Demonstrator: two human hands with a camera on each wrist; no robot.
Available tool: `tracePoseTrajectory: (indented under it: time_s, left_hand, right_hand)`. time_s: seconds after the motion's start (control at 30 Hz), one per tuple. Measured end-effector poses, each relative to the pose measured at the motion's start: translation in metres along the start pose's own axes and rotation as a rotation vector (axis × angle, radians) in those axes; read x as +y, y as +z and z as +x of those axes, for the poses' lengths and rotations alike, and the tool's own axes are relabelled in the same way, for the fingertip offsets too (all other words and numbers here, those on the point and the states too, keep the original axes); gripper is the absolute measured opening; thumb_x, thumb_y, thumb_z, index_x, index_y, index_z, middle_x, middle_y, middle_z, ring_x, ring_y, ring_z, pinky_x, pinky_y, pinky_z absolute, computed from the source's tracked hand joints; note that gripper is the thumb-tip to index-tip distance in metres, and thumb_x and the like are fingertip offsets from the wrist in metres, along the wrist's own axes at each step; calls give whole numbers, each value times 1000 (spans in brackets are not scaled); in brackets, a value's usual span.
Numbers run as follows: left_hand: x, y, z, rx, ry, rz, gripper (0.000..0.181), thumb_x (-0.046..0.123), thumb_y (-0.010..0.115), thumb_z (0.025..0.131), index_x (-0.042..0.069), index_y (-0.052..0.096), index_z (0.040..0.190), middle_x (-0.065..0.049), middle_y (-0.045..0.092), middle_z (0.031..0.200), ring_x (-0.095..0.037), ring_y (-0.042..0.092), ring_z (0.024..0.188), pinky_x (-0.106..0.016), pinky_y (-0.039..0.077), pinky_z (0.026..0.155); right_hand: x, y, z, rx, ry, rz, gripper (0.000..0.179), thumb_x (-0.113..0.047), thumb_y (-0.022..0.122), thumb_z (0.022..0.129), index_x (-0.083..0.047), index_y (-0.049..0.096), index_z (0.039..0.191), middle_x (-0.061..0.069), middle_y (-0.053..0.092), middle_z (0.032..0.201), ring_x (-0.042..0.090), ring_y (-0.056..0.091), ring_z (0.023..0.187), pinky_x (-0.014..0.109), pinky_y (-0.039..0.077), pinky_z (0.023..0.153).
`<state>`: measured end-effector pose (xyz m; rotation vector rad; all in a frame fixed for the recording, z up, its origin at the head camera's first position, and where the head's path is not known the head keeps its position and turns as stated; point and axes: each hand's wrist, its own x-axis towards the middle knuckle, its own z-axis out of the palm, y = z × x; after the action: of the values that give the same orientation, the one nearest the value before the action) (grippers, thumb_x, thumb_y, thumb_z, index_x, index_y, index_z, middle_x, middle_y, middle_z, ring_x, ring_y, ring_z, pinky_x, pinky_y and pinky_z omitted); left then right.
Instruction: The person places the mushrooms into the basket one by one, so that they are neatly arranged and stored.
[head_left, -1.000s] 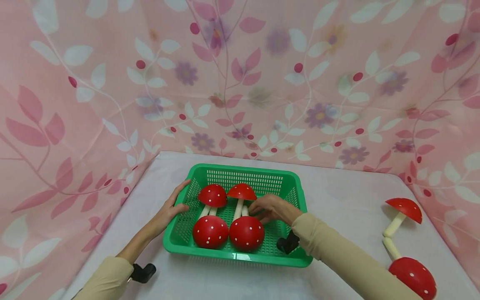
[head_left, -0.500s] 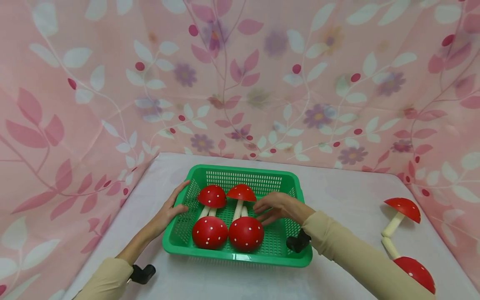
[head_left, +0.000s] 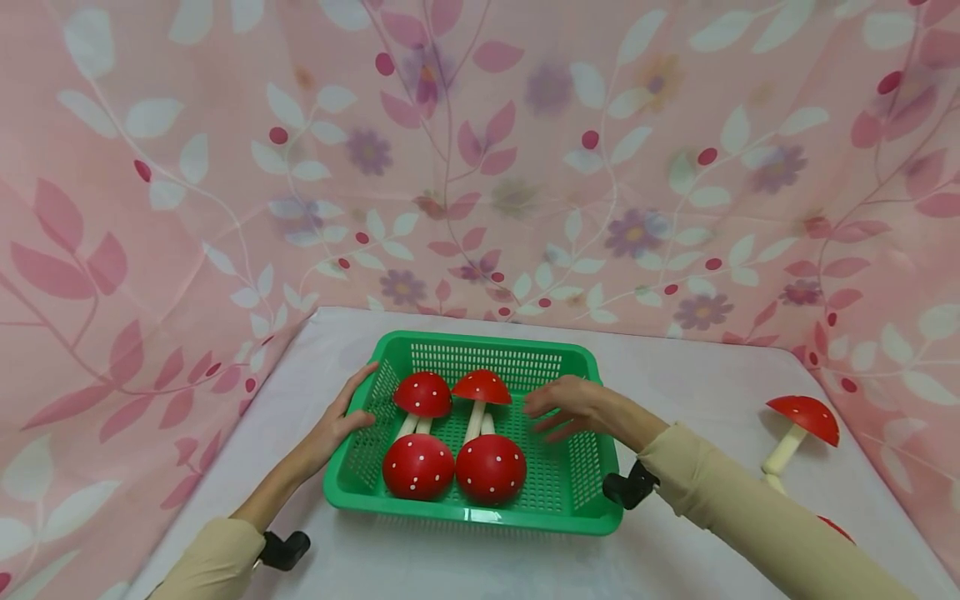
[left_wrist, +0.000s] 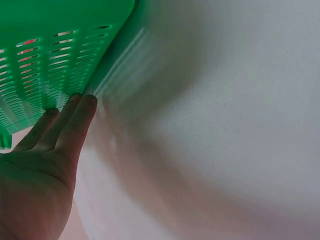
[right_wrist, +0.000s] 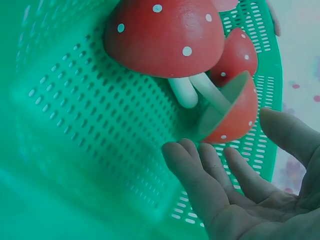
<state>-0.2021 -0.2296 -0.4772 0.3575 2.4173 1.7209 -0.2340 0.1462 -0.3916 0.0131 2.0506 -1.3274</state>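
Note:
Inside a green slotted plastic basket (head_left: 468, 515) lie several toy mushrooms with white-dotted red caps and pale stems. At the front of the group are a left mushroom (head_left: 418, 467) and a right mushroom (head_left: 491, 469); a back-left mushroom (head_left: 422, 394) and a back-right mushroom (head_left: 482, 387) lie behind them. My left hand (head_left: 330, 427) rests against the basket's left side, its straight fingers touching the outer wall in the left wrist view. Over the basket's right part hovers my right hand (head_left: 573, 406), fingers relaxed and holding nothing, just right of the back-right mushroom.
On the white-covered table (head_left: 690, 392), at the right, lies another mushroom (head_left: 802, 421). Past its stem, a further mushroom (head_left: 837, 527) is mostly hidden by my right sleeve. A pink floral cloth (head_left: 480, 167) hangs behind and at the sides.
My right hand has drawn back to the right, away from the back-right mushroom, and holds nothing. My left hand stays at the basket's side; the mushrooms in the basket keep their places.

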Motion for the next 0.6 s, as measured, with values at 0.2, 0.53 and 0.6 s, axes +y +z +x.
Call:
tracePoseTrajectory:
  time_s: [0.2,0.53,0.6]
  left_hand:
    - [-2,-1,0,-1,0,-3,72,22,48,94,33,17,158,-15,16,162,-49,33,136,-61,46,96]
    - [-3,-1,0,-2,0,-6,73,22,48,94,33,16,158,-15,17,161,-49,34,135,-61,47,95]
    - [-3,-1,0,-3,-1,-6,72,22,48,94,33,17,158,-15,17,161,-49,34,135,-61,47,95]
  right_hand:
    - [-3,-11,-11,16,-40,-15,52,-18,63,94,6,51,139,23,58,134,44,59,118,52,53,90]
    - [-4,-43,-33,25,-130,-20,59,-23,63,95,4,44,144,25,47,145,38,59,121,48,52,95]
    - [-2,-52,-39,28,-143,-21,60,-24,62,96,5,42,145,26,45,146,39,57,122,47,52,95]
